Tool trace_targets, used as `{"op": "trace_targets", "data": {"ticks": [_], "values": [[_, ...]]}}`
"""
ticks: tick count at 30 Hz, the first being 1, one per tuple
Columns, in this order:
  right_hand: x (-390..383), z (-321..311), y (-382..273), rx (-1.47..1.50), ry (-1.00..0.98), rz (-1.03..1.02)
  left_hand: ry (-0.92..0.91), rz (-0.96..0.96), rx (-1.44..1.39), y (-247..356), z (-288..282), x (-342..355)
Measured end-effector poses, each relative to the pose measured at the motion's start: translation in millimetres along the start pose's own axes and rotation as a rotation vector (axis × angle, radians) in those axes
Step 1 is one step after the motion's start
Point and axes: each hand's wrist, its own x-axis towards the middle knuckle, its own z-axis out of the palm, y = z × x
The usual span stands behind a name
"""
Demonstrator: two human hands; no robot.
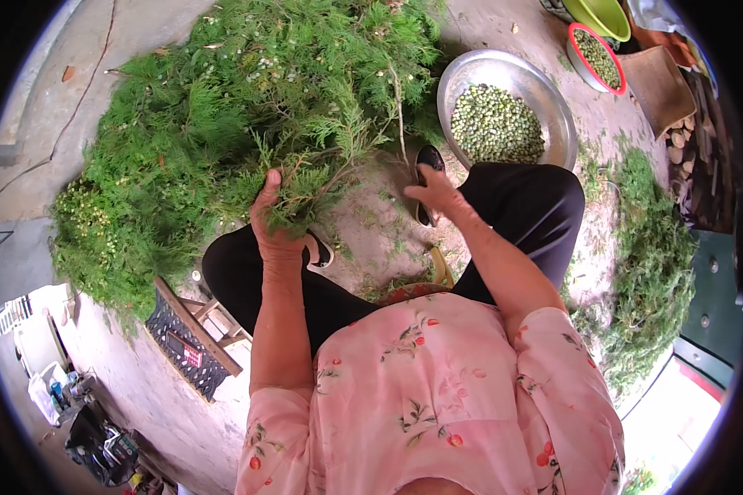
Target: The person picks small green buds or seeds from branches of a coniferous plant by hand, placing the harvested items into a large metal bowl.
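My left hand [271,216] is closed around a leafy green conifer branch [309,177], in front of my left knee. A large heap of similar cut branches [198,124] lies beyond and to the left of it. To the right, my right hand [439,196] hovers over my shoe with thumb and fingers apart, and I see nothing held in it. The end of a thin bare stem [399,111] comes down close to its fingertips. Beyond my right knee stands a wide metal basin [555,103], partly filled with small round green cones [497,128].
A red-rimmed basin [571,51] of similar cones and a yellow-green basin [609,16] stand at the far right. More cut greenery [648,272] lies along the right, near stacked firewood [681,148]. A low wooden stool [202,322] sits at my left.
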Motion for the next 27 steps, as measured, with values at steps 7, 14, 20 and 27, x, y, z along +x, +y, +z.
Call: {"op": "trace_targets", "data": {"ticks": [7,14,20,27], "values": [[-7.3,39.4,-22.0,0.547,0.186,0.285,-0.031,0.461,0.608,10.7,11.9,0.8],[-14.0,-14.5,-75.5,1.090,-0.057,0.675,0.194,0.357,0.572,-2.1,-29.8,1.5],[-26.9,-43.6,-95.9,1.151,-0.126,0.538,0.410,0.202,0.264,-5.1,-56.1,26.8],[-37.7,-48.0,-91.5,1.150,-0.231,0.482,-0.009,0.500,0.066,16.2,-91.3,37.9]]}}
